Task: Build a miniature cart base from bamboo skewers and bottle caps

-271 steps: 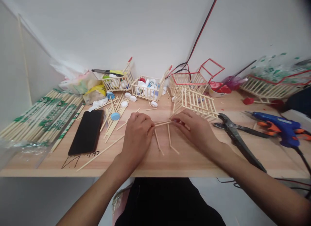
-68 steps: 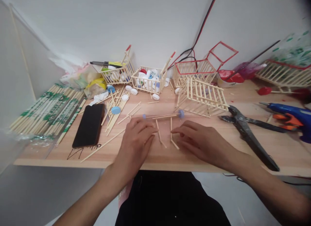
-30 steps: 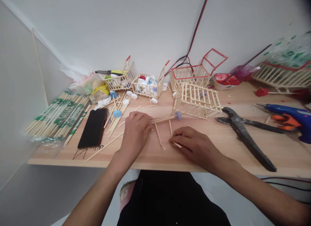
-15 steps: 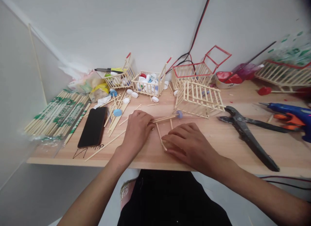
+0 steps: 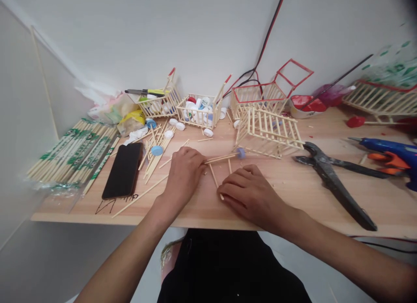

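Observation:
My left hand (image 5: 185,172) is closed around the left end of a wooden stick frame (image 5: 223,158), its fingertips partly hidden. A blue bottle cap (image 5: 240,153) sits at the right end of the frame's paired sticks. Two thinner sticks run from these toward me. With curled fingers, my right hand (image 5: 249,190) pinches the near end of the frame's left side stick (image 5: 213,176), low over the table. Behind the frame, a small stick basket (image 5: 269,133) lies tipped on the wood.
Slip-joint pliers (image 5: 335,181) and a blue glue gun (image 5: 381,148) lie at right. A phone (image 5: 123,170), loose sticks (image 5: 159,159) and packed chopsticks (image 5: 73,153) are at left. Stick carts, one filled with bottle caps (image 5: 200,111), line the wall beside a red paint cup (image 5: 308,106).
My right hand's fingers have closed in on the near end of the side stick. My left hand and the frame stay nearly in place; the view has shifted slightly.

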The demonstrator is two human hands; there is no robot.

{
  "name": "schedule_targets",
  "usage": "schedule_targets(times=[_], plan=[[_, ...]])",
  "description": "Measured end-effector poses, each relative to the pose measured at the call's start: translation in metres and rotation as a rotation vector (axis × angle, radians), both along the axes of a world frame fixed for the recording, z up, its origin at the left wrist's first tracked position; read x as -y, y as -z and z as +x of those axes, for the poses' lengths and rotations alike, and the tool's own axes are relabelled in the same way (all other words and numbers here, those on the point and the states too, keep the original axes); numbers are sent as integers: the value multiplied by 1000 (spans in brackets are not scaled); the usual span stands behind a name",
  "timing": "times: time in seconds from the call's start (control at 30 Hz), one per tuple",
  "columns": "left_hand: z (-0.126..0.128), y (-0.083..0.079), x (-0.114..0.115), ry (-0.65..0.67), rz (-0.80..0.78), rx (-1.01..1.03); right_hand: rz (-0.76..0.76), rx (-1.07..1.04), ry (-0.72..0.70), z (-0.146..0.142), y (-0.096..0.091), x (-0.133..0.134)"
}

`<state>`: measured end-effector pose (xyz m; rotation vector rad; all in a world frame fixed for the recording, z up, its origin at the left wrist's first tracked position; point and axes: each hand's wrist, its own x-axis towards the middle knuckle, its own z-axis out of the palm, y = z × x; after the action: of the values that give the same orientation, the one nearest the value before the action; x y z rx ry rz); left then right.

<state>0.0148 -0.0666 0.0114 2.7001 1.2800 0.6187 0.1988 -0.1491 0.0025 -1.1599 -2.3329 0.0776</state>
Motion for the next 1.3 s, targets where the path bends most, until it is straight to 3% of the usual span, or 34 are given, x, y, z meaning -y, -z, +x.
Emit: schedule_targets(times=[0.37, 0.67, 1.3], plan=[[-1, -1, 1, -10, -24, -12, -30, -61, -4, 7, 3, 0], [3, -2, 0, 8, 5, 149, -48, -81, -13, 6, 6, 0], [13, -6, -7, 19, -2, 34, -148, -107, -35, 13, 2, 2]])
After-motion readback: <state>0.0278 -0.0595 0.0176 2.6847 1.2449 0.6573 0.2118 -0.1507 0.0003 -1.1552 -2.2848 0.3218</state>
